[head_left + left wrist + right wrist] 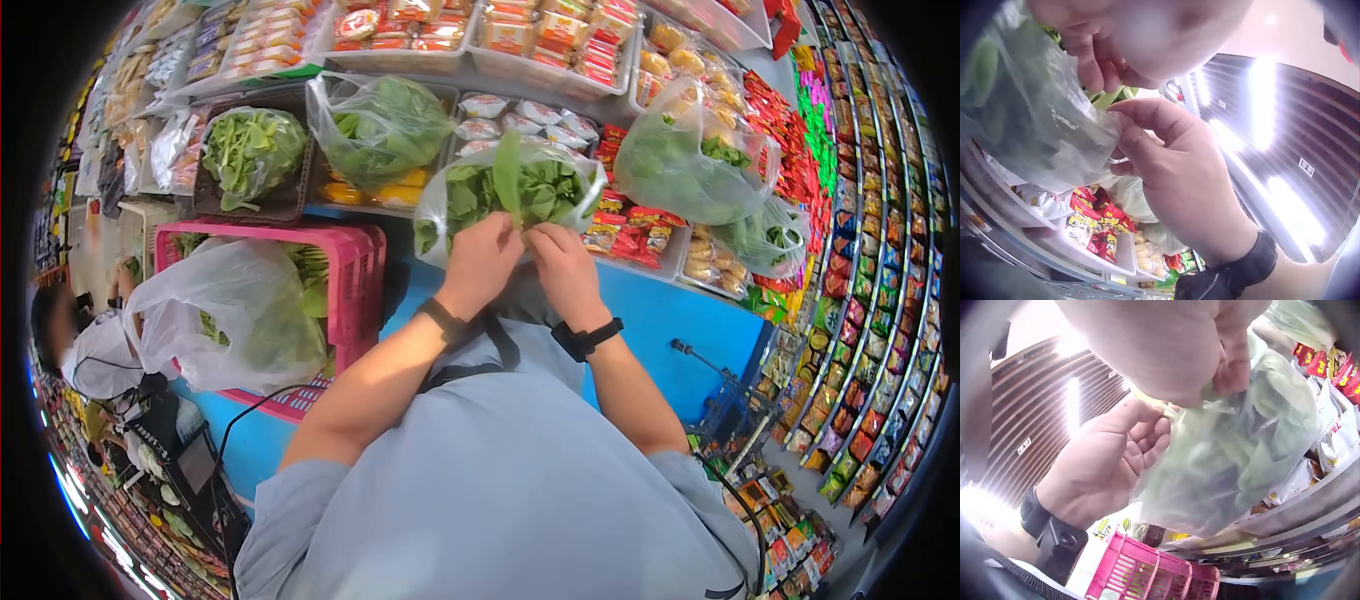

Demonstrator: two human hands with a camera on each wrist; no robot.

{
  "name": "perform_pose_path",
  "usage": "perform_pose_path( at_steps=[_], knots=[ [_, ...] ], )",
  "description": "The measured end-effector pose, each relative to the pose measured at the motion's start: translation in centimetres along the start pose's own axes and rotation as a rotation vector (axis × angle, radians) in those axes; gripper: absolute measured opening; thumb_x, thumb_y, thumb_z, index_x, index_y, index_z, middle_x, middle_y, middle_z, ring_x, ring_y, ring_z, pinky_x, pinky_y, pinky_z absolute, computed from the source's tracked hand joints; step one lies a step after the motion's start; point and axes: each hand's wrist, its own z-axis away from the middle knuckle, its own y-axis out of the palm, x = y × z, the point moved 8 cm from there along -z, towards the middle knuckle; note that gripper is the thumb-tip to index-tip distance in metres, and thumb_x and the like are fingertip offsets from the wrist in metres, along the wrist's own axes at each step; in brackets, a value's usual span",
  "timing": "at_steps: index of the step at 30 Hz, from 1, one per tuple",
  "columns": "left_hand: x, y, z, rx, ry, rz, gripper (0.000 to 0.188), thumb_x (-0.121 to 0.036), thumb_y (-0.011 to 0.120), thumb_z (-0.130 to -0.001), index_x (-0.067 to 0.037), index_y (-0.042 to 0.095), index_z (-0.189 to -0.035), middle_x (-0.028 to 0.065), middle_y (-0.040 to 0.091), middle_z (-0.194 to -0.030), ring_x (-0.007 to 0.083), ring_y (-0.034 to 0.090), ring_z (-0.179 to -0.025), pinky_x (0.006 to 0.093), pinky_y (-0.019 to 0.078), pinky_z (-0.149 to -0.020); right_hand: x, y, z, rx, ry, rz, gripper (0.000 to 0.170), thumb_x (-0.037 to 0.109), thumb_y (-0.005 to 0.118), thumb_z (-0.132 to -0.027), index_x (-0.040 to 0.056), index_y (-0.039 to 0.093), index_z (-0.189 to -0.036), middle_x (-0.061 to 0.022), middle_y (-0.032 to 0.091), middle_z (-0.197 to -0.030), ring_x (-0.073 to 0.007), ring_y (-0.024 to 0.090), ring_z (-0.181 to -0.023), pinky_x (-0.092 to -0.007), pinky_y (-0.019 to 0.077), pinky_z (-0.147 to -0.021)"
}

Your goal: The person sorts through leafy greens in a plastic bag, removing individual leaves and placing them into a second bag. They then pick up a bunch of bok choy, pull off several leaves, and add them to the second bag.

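Observation:
A clear plastic bag (428, 215) full of leafy greens (560, 190) is in front of me, its mouth facing my body. One long green leaf (509, 175) stands up above the rest. My left hand (482, 262) is at the near side of the bag; in the right wrist view its thumb and forefinger pinch a pale stem (1170, 412). Close beside it, my right hand (566, 270) pinches the edge of the bag (1107, 128), as the left wrist view shows. The fingertips of both hands almost meet.
A pink crate (345, 235) with a bag of greens (230, 310) stands at left. More bagged greens (385, 130) lie over trays of packaged snacks behind. On the right, another bag of greens (680, 170) rests by red packets (640, 235). Another person (100, 350) is at far left.

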Motion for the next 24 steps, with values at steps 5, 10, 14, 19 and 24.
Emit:
perform_pose_path(
  at_steps=[5,10,14,19,24],
  knots=[
    [-0.2,-0.5,-0.1,-0.067,0.038,-0.014,0.019,-0.017,0.072,-0.103,0.002,0.071,-0.109,0.0244,0.074,-0.094,0.0417,0.074,-0.087,0.047,0.0579,-0.078,0.8,0.9,-0.8,0.018,0.004,0.034,0.036,-0.001,0.073,-0.091,0.0062,0.075,-0.126,-0.0113,0.071,-0.128,-0.0369,0.069,-0.113,-0.0464,0.0601,-0.095],
    [1.8,0.9,-0.1,-0.018,0.011,0.109,0.025,-0.019,0.073,-0.103,0.0,0.067,-0.117,0.0202,0.07,-0.108,0.0355,0.071,-0.093,0.0441,0.0577,-0.086,0.5,1.0,-0.7,0.07,0.008,0.074,0.044,-0.002,0.072,-0.09,0.0064,0.074,-0.133,-0.0144,0.07,-0.128,-0.0382,0.067,-0.116,-0.0484,0.0595,-0.098],
    [1.8,1.4,0.2,0.124,-0.023,0.06,0.029,-0.02,0.074,-0.102,-0.001,0.067,-0.125,0.017,0.067,-0.118,0.0315,0.071,-0.102,0.0418,0.0587,-0.09,-0.2,1.5,-0.1,0.102,0.009,0.091,0.034,0.0,0.073,-0.09,0.0046,0.075,-0.123,-0.0145,0.069,-0.127,-0.0399,0.067,-0.117,-0.0494,0.0592,-0.098],
    [1.0,1.4,0.2,0.191,0.193,-0.027,0.03,-0.018,0.074,-0.102,-0.002,0.07,-0.127,0.0196,0.068,-0.122,0.0411,0.07,-0.111,0.0459,0.0589,-0.097,-0.2,1.1,0.0,0.052,-0.026,0.11,0.025,0.005,0.075,-0.093,0.005,0.075,-0.118,-0.0126,0.07,-0.124,-0.0391,0.068,-0.114,-0.0492,0.06,-0.094],
    [2.2,1.8,0.2,0.194,0.189,-0.051,0.025,-0.015,0.071,-0.104,-0.002,0.071,-0.125,0.0209,0.07,-0.122,0.0427,0.069,-0.116,0.0472,0.058,-0.101,0.2,1.0,-0.1,0.004,-0.051,0.144,0.025,0.005,0.075,-0.095,0.0064,0.077,-0.12,-0.0101,0.072,-0.125,-0.0365,0.07,-0.111,-0.0474,0.0613,-0.09]
  ],
)
